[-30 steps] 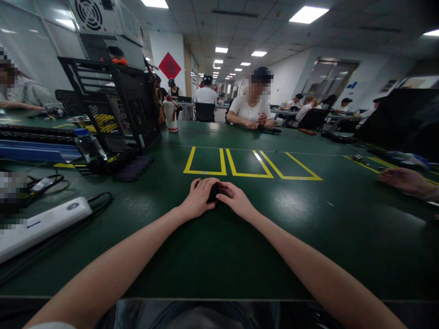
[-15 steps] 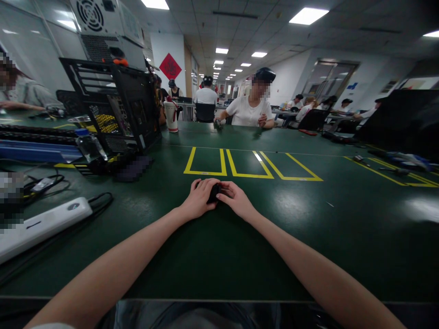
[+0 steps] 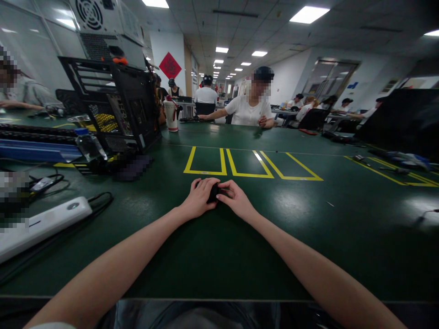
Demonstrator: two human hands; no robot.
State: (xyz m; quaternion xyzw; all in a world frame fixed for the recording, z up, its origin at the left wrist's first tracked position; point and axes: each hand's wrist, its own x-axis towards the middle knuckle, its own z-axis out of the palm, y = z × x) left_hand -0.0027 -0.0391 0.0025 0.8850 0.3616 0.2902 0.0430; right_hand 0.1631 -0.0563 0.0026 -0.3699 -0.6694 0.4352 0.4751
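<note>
Both my hands meet at the middle of the green table (image 3: 308,237), just in front of the yellow taped boxes (image 3: 240,165). My left hand (image 3: 198,199) is curled over a small black object (image 3: 214,192) from the left. My right hand (image 3: 236,199) pinches the same object from the right with its fingers bent. Most of the object is hidden between the two hands, so I cannot make out what it is.
A black open computer case (image 3: 116,103) stands at the left, with a plastic bottle (image 3: 88,145) beside it. A white power strip (image 3: 37,226) with cables lies near left. A white cup (image 3: 170,115) stands further back. A person in white (image 3: 249,109) sits across the table.
My hands have stayed put on the black object. The person across has stretched an arm out to the left. Another person's hand at the right edge has gone from view.
</note>
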